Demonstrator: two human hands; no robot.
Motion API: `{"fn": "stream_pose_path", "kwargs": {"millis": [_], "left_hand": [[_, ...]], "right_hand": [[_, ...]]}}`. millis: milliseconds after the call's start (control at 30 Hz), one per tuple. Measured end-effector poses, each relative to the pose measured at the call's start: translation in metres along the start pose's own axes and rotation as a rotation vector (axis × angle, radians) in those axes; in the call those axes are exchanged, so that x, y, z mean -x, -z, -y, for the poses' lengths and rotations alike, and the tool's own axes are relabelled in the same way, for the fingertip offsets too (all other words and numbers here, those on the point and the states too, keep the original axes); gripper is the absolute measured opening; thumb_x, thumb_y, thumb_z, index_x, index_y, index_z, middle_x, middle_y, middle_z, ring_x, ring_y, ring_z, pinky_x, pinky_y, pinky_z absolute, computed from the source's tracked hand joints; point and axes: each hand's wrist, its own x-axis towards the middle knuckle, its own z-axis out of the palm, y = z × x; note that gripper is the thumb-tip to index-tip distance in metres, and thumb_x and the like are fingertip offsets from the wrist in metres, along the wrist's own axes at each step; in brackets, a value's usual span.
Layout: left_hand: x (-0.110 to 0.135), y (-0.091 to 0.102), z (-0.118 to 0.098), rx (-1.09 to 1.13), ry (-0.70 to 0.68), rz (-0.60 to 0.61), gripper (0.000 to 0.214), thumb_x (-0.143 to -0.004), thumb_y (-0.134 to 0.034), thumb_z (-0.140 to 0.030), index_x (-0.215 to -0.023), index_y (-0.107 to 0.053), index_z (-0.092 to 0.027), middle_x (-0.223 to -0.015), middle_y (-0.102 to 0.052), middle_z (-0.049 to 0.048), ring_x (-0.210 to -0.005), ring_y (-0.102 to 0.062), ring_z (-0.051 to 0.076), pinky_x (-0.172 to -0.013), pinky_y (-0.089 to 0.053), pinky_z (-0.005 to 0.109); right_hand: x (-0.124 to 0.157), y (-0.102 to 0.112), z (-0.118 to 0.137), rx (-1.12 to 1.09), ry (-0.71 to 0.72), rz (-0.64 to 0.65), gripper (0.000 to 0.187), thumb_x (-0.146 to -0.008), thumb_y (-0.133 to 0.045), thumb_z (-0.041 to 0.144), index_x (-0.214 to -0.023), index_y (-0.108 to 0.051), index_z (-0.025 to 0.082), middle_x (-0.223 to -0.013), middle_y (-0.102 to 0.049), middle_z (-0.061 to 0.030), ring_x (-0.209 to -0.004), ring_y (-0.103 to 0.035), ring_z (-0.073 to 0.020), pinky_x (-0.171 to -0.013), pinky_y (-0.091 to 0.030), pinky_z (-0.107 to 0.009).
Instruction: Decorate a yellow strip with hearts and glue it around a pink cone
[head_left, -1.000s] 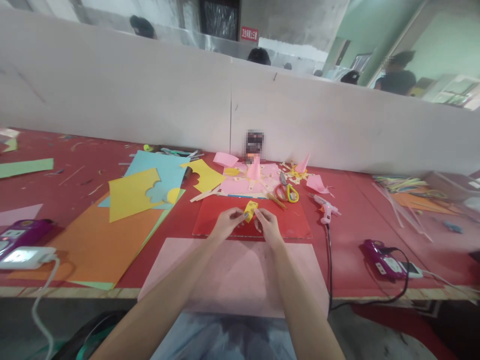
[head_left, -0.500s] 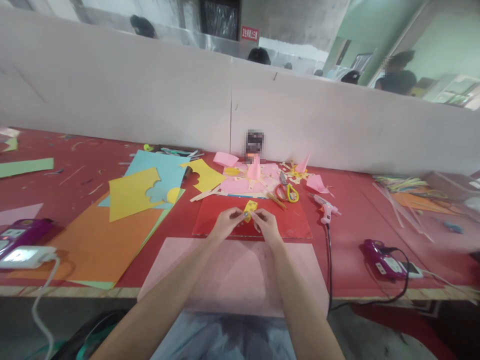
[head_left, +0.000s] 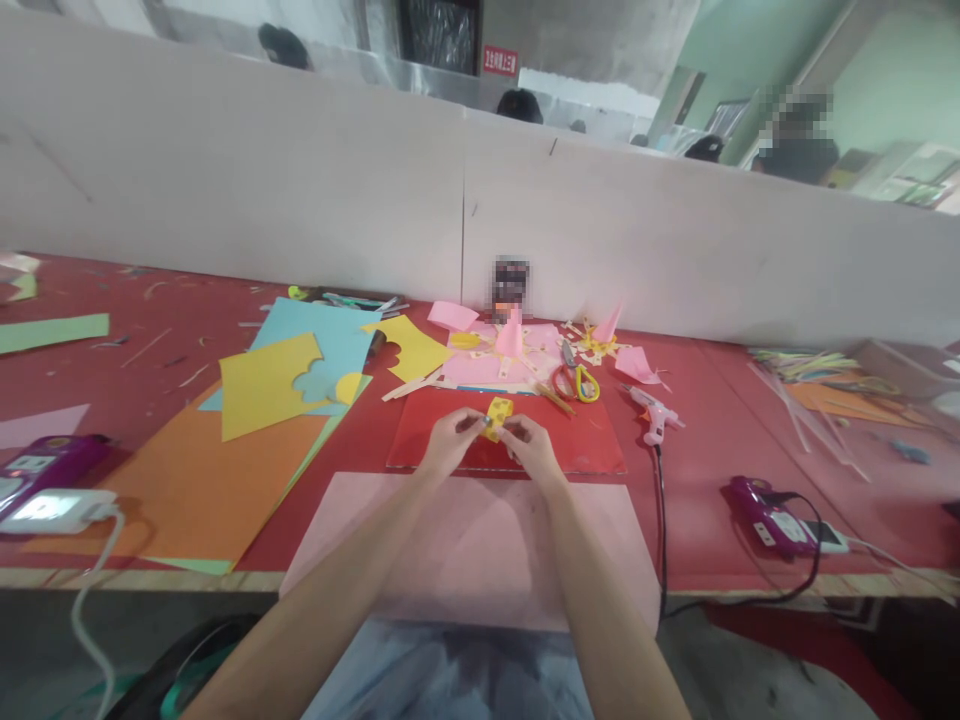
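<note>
Both hands meet over a red sheet [head_left: 577, 445] in the middle of the table. My left hand [head_left: 448, 445] and my right hand [head_left: 531, 447] each pinch one small yellow paper piece [head_left: 498, 413] between the fingertips, just above the sheet. A large pink sheet [head_left: 465, 550] lies under my forearms and hangs over the table's front edge.
Orange [head_left: 180, 490], yellow [head_left: 262, 385] and light blue [head_left: 337, 335] sheets lie to the left. Pink paper cones and scraps [head_left: 510, 345], scissors [head_left: 574, 380] and a glue gun [head_left: 652, 415] lie behind. Purple devices with cables sit at the left [head_left: 45, 465] and right [head_left: 772, 505]. A white partition [head_left: 300, 190] closes the back.
The fingertips of both hands have drawn closer together on the yellow piece, which now sits a little lower between them. The view has shifted slightly.
</note>
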Motion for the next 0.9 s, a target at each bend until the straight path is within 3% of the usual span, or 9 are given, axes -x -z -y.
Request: {"fn": "stream_pose_path", "kwargs": {"millis": [133,400,900], "left_hand": [[-0.0007,0.0002,0.0011,0.016,0.014,-0.003,0.022,-0.069,-0.056,-0.040,-0.073,-0.061,-0.019,-0.077,-0.066,0.0025,-0.071,-0.058,0.016,-0.061,-0.044,0.025],[-0.0008,0.0002,-0.0005,0.050,0.043,0.062,0.026,-0.069,-0.056,-0.043,-0.072,-0.062,-0.018,-0.067,-0.062,-0.0009,-0.057,-0.054,0.011,-0.053,-0.042,0.023],[-0.0015,-0.0003,0.0027,0.085,0.020,0.138,0.026,-0.067,-0.058,-0.043,-0.073,-0.061,-0.018,-0.070,-0.063,0.0001,-0.061,-0.055,0.012,-0.054,-0.043,0.023]], "right_hand": [[-0.0001,-0.0014,-0.0004,0.056,0.020,0.007,0.028,-0.067,-0.062,0.045,-0.070,-0.057,0.018,-0.043,-0.045,0.0062,-0.038,-0.038,-0.0067,-0.039,-0.029,-0.020],[0.0009,0.0010,0.0004,-0.070,-0.005,0.001,0.027,-0.071,-0.059,0.045,-0.072,-0.055,0.018,-0.040,-0.036,0.0091,-0.036,-0.029,-0.0052,-0.038,-0.023,-0.020],[0.0016,0.0021,0.0031,-0.172,-0.021,0.025,0.028,-0.069,-0.060,0.046,-0.070,-0.054,0.019,-0.040,-0.030,0.0099,-0.036,-0.024,-0.0049,-0.037,-0.019,-0.020]]}}
